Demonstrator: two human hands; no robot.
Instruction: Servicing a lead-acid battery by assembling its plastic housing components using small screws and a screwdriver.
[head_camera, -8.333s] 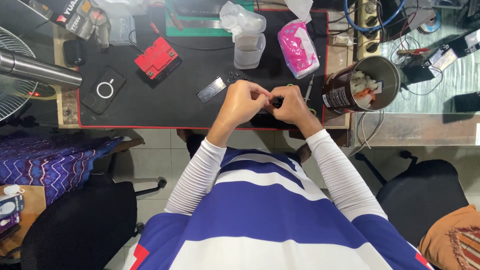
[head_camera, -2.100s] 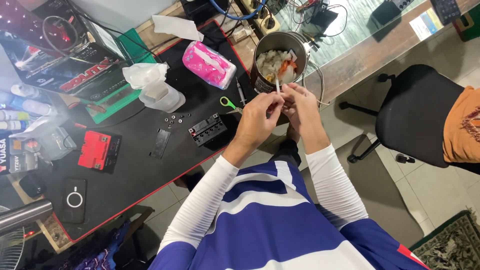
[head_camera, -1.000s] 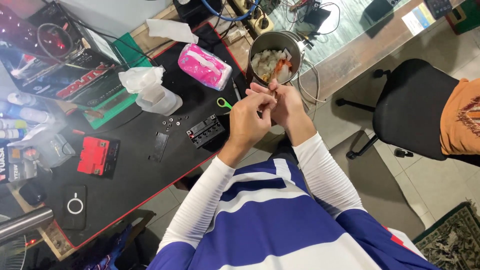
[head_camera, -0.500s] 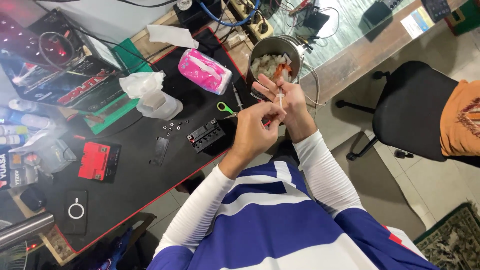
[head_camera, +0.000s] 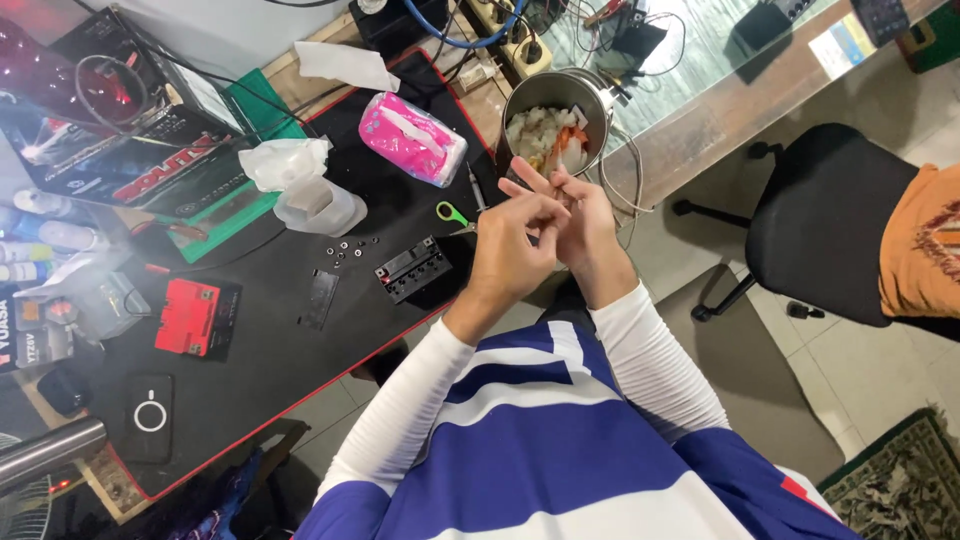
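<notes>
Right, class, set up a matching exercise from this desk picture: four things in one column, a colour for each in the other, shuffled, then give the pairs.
Things:
1. tissue pack
2. small battery
3. scissors handle
4. bin

Colours:
A. green
B. silver metal
C. pink
D. red

Pairs: 1-C, 2-D, 3-A, 4-B

left hand (head_camera: 510, 250), right hand (head_camera: 585, 225) touching, beside metal bin (head_camera: 520, 95)
</notes>
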